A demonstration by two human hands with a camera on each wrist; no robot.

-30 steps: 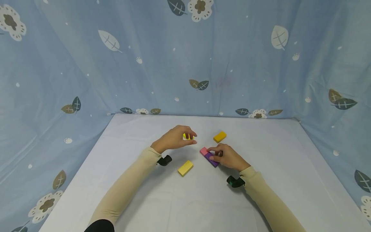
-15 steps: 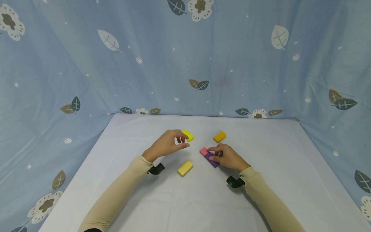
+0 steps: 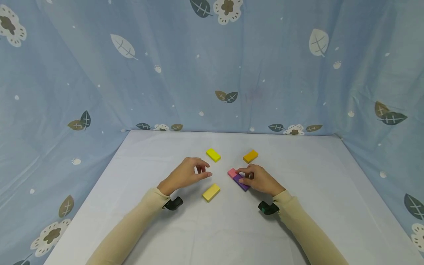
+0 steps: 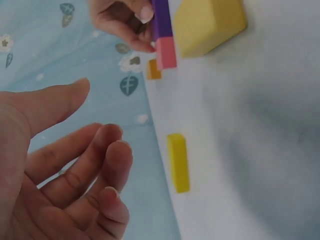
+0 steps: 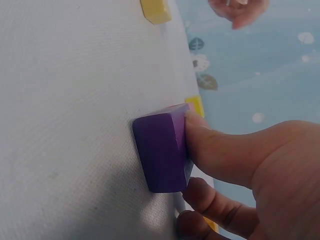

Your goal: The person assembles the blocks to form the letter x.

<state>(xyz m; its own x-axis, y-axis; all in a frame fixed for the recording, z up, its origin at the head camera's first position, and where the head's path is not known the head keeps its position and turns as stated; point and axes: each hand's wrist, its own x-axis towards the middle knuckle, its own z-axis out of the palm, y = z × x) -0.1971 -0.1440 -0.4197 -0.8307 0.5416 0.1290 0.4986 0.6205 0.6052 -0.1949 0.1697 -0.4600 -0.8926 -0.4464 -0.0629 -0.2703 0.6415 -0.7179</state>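
My right hand pinches a purple block, its thumb on one side and fingers on the other. The purple block lies on the white cloth, end to end with a pink block, and my index fingertip reaches the pink one. In the right wrist view the purple end face shows large, hiding most of the pink block. My left hand hovers over the cloth with relaxed, slightly bent fingers and nothing between them. A pale yellow block lies below its fingertips; a bright yellow block lies beyond them.
An orange-yellow block sits behind my right hand. White cloth covers the table, and a blue curtain with leaf and flower prints hangs along the back and sides. Each wrist carries a small black camera.
My left hand has drawn back toward me and to the left, away from the bright yellow block, which now shows whole on the cloth. The right hand keeps its place on the purple block.
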